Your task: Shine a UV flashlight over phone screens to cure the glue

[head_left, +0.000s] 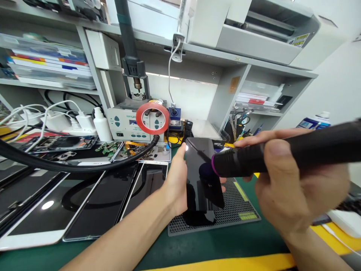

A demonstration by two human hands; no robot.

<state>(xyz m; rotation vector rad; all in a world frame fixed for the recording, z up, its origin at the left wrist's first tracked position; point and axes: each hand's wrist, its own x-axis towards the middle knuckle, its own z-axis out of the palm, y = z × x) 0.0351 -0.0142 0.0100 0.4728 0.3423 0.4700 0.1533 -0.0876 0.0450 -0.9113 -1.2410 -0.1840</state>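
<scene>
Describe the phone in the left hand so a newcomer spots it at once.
Find the green work mat, then the grey perforated pad on it. Over that pad, the left hand grips a glossy black phone by its edges. Unlike the flat screens lying to its left, it is handheld, with a black flashlight pointing at it.

There were two hands (177, 182) (301, 184), one torch (242, 162), one held phone (196, 169); from it, one red tape (138, 119) at ten o'clock, one printer (259, 41) at one.
</scene>
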